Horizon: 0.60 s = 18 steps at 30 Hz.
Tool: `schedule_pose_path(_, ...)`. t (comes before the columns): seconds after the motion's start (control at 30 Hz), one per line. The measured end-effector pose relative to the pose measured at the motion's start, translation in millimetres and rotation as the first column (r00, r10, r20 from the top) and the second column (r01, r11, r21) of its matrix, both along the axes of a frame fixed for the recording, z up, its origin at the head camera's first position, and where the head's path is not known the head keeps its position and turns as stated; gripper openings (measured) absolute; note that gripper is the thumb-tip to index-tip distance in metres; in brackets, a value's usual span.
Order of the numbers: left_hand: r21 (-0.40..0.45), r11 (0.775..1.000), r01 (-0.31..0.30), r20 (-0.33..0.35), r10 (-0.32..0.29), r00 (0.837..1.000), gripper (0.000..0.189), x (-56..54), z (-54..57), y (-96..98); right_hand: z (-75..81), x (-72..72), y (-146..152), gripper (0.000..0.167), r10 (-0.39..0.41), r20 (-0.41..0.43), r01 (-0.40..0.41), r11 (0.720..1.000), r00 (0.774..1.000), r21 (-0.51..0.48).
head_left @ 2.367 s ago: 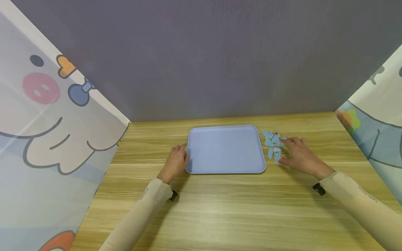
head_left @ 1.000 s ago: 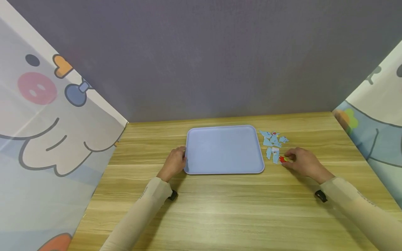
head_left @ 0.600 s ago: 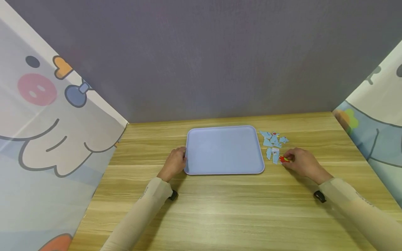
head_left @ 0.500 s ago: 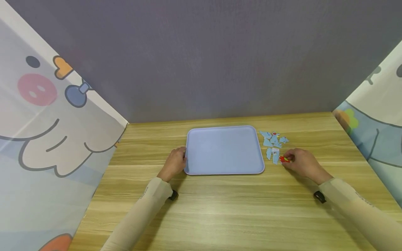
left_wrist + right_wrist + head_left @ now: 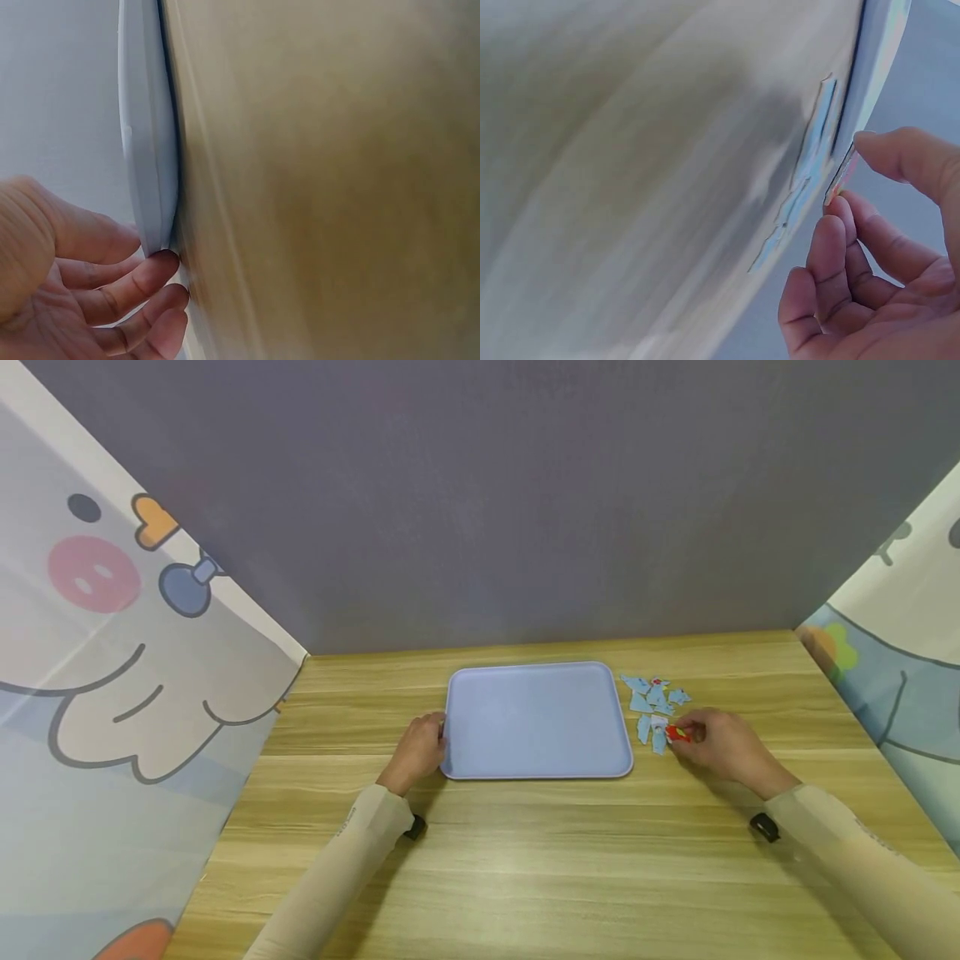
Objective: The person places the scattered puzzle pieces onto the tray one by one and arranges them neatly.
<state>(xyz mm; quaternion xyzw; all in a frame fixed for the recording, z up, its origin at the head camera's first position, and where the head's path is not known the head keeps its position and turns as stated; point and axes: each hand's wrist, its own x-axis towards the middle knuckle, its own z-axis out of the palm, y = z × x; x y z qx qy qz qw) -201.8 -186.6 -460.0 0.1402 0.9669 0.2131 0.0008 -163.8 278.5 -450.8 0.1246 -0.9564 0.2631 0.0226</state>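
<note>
In the head view my left hand (image 5: pixel 418 747) is at the left edge of a pale blue tray (image 5: pixel 538 722). The left wrist view has its thumb against one side of the tray's rim (image 5: pixel 146 180) and fingertips on the other. Right of the tray, my right hand (image 5: pixel 723 747) pinches a small red puzzle piece (image 5: pixel 678 734) with some yellow. Seen edge-on in the right wrist view, this thin piece (image 5: pixel 841 176) sits tilted between thumb and fingertips, off the table. Several light blue puzzle pieces (image 5: pixel 638 702) lie flat just left of and beyond the hand.
The wood-grain table (image 5: pixel 525 868) extends in front of the tray and to both sides. A grey wall (image 5: pixel 525 502) rises behind it. Printed cartoon panels (image 5: pixel 112 652) border the left and right sides.
The right hand was spread over the blue pieces. It then drew back, took the red piece between thumb and fingers, and has now tilted it up. The left hand stays at the tray's edge.
</note>
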Motion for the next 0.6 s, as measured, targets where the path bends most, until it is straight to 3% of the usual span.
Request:
schedule_pose_path(0.07, -0.002, 1.0, -0.019, 0.035, 0.019, 0.999, 0.039, -0.2, 0.7, 1.6, 1.4, -1.2, -1, 0.028, 0.005, -0.013, -0.005, 1.0, 1.0, 0.004)
schedule_pose_path(0.2, -0.025, 1.0, -0.011, 0.023, 0.011, 1.0, 0.037, -1.6, 0.1, 2.8, 6.7, -3.0, -6, 0.028, 0.008, -0.028, -0.008, 1.0, 1.0, 0.007)
schedule_pose_path(0.43, -0.019, 1.0, 0.016, -0.015, -0.016, 1.0, 0.012, -2.3, 2.0, 3.8, 19.6, -6.5, -17, 0.028, 0.021, -0.016, -0.021, 1.0, 1.0, -0.015)
schedule_pose_path(0.6, -0.038, 0.999, 0.017, -0.011, -0.017, 1.0, 0.018, -2.0, 2.7, 3.2, 26.8, -11.9, -29, 0.026, 0.055, -0.056, -0.055, 0.998, 0.997, -0.005)
